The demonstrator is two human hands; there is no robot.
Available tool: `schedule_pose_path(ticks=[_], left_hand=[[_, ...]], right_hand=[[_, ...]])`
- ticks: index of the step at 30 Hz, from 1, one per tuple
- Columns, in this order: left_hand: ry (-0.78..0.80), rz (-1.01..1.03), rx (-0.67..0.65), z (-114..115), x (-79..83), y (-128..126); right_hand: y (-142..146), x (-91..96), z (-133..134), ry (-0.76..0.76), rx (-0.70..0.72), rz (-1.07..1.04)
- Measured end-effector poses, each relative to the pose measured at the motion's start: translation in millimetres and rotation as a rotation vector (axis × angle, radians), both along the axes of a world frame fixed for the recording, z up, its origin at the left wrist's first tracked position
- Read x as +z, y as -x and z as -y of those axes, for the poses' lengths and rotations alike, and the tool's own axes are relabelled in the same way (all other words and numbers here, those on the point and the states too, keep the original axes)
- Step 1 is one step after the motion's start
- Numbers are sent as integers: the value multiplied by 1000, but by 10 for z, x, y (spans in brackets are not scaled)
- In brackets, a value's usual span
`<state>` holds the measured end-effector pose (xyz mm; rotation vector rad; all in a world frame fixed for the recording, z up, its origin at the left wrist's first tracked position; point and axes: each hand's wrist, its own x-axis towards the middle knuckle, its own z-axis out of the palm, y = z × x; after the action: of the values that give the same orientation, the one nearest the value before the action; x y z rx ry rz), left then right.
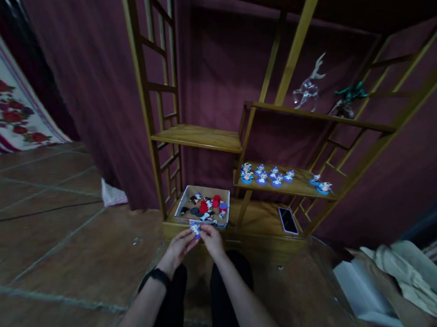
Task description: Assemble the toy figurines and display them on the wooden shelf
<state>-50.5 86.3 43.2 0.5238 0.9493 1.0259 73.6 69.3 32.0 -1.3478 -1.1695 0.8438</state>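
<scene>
Dark red cloth [105, 117] hangs behind a wooden shelf [197, 137]. Near its bottom sits a box [205, 191] with red and black bits [202, 206] inside. Close to the box's front edge, the left hand [179, 247] pinches a little purple toy [195, 229], and the right hand [211, 237] pinches its other side. More purple toys [262, 178] stand off to the right. Any writing on them is too small to read.

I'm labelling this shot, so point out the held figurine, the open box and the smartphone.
Purple-and-white figurine [195, 229]: head view, the middle of its body.
Open box [205, 191]: head view, inside of its far wall.
Smartphone [288, 221]: head view, its dark screen.
</scene>
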Motion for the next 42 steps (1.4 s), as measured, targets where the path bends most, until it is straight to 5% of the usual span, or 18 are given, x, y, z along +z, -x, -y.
schedule_pose_path(ticks=[10, 23, 32, 37, 42], left_hand=[[-20, 84, -29, 16, -48, 42], [-54, -41, -113, 26, -39, 37], [-342, -458, -32, 34, -142, -15], [-418, -800, -72, 72, -69, 33], [-440, -900, -47, 78, -14, 49]], right_hand=[[-2, -89, -30, 20, -1, 6], [-8, -132, -65, 44, -30, 156], [38, -30, 9, 74, -70, 458], [68, -92, -22, 128, -27, 505], [110, -149, -54, 135, -19, 453]])
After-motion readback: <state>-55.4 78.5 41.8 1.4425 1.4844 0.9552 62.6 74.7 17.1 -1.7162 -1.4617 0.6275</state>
